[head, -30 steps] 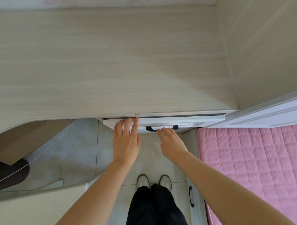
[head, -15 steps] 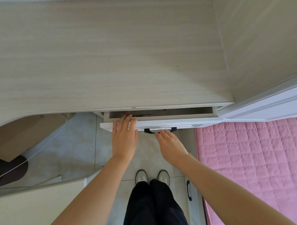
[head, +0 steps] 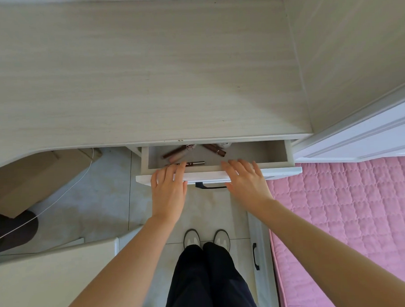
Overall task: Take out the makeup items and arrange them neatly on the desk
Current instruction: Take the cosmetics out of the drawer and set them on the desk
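Now both hands, left hand, right hand, lie flat, empty, on the open drawer front

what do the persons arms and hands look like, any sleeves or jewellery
Both arms are bare as far as the frame shows: no sleeve on the left forearm or the right forearm. The left hand and right hand are ungloved, with no watch, bracelet or ring visible. Nails look short.

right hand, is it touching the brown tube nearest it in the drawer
Apart. The head view shows bare drawer floor between the right hand and the brown tube.
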Tool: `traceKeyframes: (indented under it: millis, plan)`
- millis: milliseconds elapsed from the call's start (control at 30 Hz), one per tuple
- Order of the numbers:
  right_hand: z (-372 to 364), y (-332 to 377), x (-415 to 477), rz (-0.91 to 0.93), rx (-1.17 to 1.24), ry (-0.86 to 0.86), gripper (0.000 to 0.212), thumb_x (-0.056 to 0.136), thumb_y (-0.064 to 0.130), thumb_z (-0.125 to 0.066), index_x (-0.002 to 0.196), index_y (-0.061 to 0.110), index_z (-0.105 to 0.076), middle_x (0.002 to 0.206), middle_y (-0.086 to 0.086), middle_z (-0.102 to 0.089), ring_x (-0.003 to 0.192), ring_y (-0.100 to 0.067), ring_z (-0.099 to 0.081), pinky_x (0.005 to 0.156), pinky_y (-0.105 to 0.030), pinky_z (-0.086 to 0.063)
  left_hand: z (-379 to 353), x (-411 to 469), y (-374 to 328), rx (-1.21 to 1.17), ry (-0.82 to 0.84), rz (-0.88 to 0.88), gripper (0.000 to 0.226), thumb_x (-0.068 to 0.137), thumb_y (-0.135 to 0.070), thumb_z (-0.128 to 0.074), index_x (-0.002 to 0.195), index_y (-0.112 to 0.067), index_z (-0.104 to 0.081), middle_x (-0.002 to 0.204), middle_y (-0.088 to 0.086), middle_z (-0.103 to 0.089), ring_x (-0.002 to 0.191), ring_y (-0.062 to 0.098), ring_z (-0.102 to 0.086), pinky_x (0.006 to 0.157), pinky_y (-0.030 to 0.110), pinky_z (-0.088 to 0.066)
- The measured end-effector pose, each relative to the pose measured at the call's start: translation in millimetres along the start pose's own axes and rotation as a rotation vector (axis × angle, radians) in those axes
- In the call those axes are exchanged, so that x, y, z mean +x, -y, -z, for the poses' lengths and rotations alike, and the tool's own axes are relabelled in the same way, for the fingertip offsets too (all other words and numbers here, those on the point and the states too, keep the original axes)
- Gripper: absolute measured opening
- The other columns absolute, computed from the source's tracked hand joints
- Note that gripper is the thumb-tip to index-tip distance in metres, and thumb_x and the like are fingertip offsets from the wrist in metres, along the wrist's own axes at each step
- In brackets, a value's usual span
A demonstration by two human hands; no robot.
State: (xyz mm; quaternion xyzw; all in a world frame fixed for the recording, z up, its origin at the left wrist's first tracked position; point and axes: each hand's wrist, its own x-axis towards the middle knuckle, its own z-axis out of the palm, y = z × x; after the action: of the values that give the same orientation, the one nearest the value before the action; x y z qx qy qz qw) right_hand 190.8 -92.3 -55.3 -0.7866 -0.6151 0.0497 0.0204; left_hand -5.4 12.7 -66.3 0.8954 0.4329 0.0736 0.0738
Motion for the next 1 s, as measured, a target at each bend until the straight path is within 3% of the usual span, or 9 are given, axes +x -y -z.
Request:
traceKeyframes:
  millis: [167, 300, 567, 833, 1000]
  plan:
    - [0.4, -6.0, -15.9, -0.011, -0.022, 0.108, 0.081, 0.052, 0.003, -0.085, 0.126, 0.017, -0.055, 0.112, -0.008, -0.064, 0.105, -0.031, -0.06, 0.093, -0.055, -0.046, 0.4, -9.2, 2.0, 0.007, 0.003, -0.033, 0.051, 0.077, -0.019, -0.077, 0.124, -0.012, -0.059, 0.106, 0.008, -0.06, 0.095, 0.029, -0.054, 0.09, 0.043, -0.045]
    - [3.8, -2.6, -27.2, -0.019, 0.009, 0.111, 0.082, 0.048, -0.009, -0.079, 0.124, 0.017, -0.058, 0.108, -0.008, -0.064, 0.097, -0.033, -0.061, 0.091, -0.057, -0.047, 5.0, -19.4, 0.2, -0.016, 0.006, -0.041, 0.049, 0.071, -0.017, -0.082, 0.116, -0.011, -0.065, 0.104, 0.007, -0.062, 0.093, 0.029, -0.056, 0.085, 0.043, -0.047]
    - [4.7, 2.0, -64.7, 0.019, 0.019, 0.155, 0.086, 0.044, -0.01, -0.077, 0.123, 0.02, -0.059, 0.106, -0.007, -0.064, 0.092, -0.033, -0.061, 0.083, -0.053, -0.05, 12.6, -57.5, 3.9, -0.061, 0.083, -0.04, 0.045, 0.071, -0.021, -0.082, 0.113, -0.017, -0.067, 0.104, 0.003, -0.062, 0.095, 0.027, -0.057, 0.084, 0.045, -0.045]
    - [9.3, 11.6, -106.2, 0.049, 0.063, 0.267, 0.082, 0.055, -0.009, -0.074, 0.127, 0.023, -0.055, 0.111, -0.004, -0.062, 0.095, -0.031, -0.059, 0.084, -0.053, -0.049, 17.8, -101.8, -0.4, -0.075, 0.139, -0.04, 0.044, 0.068, -0.019, -0.084, 0.11, -0.018, -0.069, 0.102, 0.002, -0.061, 0.095, 0.026, -0.057, 0.084, 0.045, -0.044]
    - [9.3, 13.9, -123.5, 0.06, 0.056, 0.306, 0.079, 0.052, -0.001, -0.081, 0.121, 0.028, -0.057, 0.105, 0.001, -0.063, 0.087, -0.026, -0.061, 0.073, -0.046, -0.052, 20.8, -122.7, -5.7, -0.077, 0.176, -0.038, 0.046, 0.069, -0.021, -0.084, 0.112, -0.018, -0.069, 0.102, 0.001, -0.061, 0.096, 0.026, -0.057, 0.083, 0.045, -0.045]
